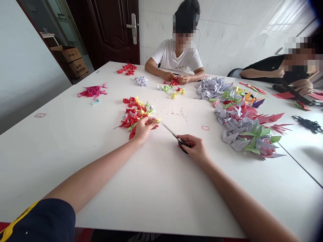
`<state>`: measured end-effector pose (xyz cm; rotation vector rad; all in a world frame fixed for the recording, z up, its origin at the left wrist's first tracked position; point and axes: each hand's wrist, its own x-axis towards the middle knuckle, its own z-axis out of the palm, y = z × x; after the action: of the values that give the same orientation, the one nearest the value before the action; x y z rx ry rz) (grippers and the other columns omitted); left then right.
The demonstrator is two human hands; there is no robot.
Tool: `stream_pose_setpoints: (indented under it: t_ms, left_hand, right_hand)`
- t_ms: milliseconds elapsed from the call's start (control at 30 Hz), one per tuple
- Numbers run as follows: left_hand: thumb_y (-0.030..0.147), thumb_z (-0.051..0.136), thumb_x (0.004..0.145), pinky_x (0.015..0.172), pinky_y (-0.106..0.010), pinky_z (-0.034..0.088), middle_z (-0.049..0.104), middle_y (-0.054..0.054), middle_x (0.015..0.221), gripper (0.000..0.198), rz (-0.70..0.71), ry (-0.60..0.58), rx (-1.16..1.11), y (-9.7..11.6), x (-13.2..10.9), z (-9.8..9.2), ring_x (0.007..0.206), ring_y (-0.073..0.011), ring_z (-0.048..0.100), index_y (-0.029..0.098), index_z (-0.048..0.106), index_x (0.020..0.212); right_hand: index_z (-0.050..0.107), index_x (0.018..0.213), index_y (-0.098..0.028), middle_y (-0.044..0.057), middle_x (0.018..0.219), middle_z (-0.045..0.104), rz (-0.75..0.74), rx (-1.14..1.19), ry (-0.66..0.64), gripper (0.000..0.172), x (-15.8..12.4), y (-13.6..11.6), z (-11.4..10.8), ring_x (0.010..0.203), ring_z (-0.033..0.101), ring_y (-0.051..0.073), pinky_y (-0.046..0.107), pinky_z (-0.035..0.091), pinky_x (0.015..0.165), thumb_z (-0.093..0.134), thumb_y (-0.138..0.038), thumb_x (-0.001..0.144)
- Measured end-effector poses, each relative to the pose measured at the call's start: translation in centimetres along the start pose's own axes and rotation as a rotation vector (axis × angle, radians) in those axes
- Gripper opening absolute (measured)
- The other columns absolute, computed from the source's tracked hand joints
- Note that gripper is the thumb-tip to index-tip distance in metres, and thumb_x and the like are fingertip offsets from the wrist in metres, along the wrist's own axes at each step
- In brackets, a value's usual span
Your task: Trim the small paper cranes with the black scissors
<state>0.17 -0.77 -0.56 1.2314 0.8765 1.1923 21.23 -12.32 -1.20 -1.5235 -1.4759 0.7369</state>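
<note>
My left hand (145, 129) pinches a small yellow folded paper piece (157, 120) at its fingertips, just beside a heap of red and yellow origami cranes (136, 114) on the white table (101, 188). My right hand (194, 148) is closed around black-handled scissors (183, 145), whose thin metal blades (169, 130) point up and left toward my left hand. The blades stop short of the yellow piece. A large pile of grey, red and green paper cranes (246, 129) lies to the right of my right hand, apart from it.
Across the table, a co-worker's hands (175, 79) work at red paper pieces, and another person's hand (302, 87) rests among red sheets at right. Grey cranes (214, 88), a pink strand tangle (93, 91) and scattered red beads (183, 114) lie about.
</note>
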Motion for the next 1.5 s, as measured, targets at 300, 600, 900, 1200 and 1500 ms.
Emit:
stream_pose_setpoints:
  t_ms: [300,600,900,1200,1500]
  left_hand:
    - [0.034,0.07,0.074,0.067,-0.028,0.053,0.068,-0.007,0.084,0.026,0.053,-0.068,0.188,-1.1,0.5,0.3,0.072,-0.0154,0.066,0.014,0.067,0.089]
    - [0.039,0.076,0.07,0.062,-0.026,0.053,0.066,-0.006,0.086,0.034,0.012,-0.117,0.198,-0.8,2.1,1.0,0.063,-0.0117,0.063,0.014,0.065,0.089]
    - [0.032,0.077,0.069,0.071,-0.028,0.054,0.063,-0.003,0.081,0.032,-0.024,-0.099,0.052,-0.8,3.0,0.5,0.064,-0.0103,0.063,0.013,0.065,0.092]
    - [0.023,0.071,0.071,0.069,-0.026,0.052,0.059,0.0,0.075,0.022,-0.076,-0.078,-0.016,-0.2,2.9,0.6,0.064,-0.0098,0.061,0.015,0.058,0.086]
    - [0.031,0.073,0.072,0.068,-0.025,0.053,0.057,0.0,0.078,0.027,-0.038,-0.084,0.037,-0.3,2.9,0.5,0.064,-0.0083,0.059,0.015,0.056,0.087]
  right_hand:
    - [0.069,0.098,-0.021,-0.001,0.067,0.055,0.081,0.071,0.255,0.038,0.7,-0.1,0.6,0.051,0.04,0.01,0.025,0.032,0.045,0.071,-0.047,0.069]
    - [0.071,0.094,-0.022,-0.003,0.065,0.055,0.002,-0.055,0.268,0.026,2.5,-0.8,1.1,0.052,0.036,0.01,0.025,0.029,0.049,0.067,-0.036,0.072]
    - [0.071,0.1,-0.017,0.001,0.069,0.063,0.021,0.256,0.08,0.036,2.8,0.5,0.5,0.062,0.057,0.014,0.027,0.042,0.057,0.072,-0.036,0.068]
    - [0.072,0.101,-0.018,0.004,0.073,0.067,0.033,0.275,-0.048,0.034,3.5,1.1,-0.1,0.066,0.062,0.017,0.028,0.046,0.059,0.073,-0.034,0.071]
    - [0.071,0.103,-0.017,0.004,0.072,0.067,0.058,0.202,-0.062,0.035,3.2,0.8,0.0,0.062,0.059,0.016,0.026,0.039,0.052,0.07,-0.034,0.073]
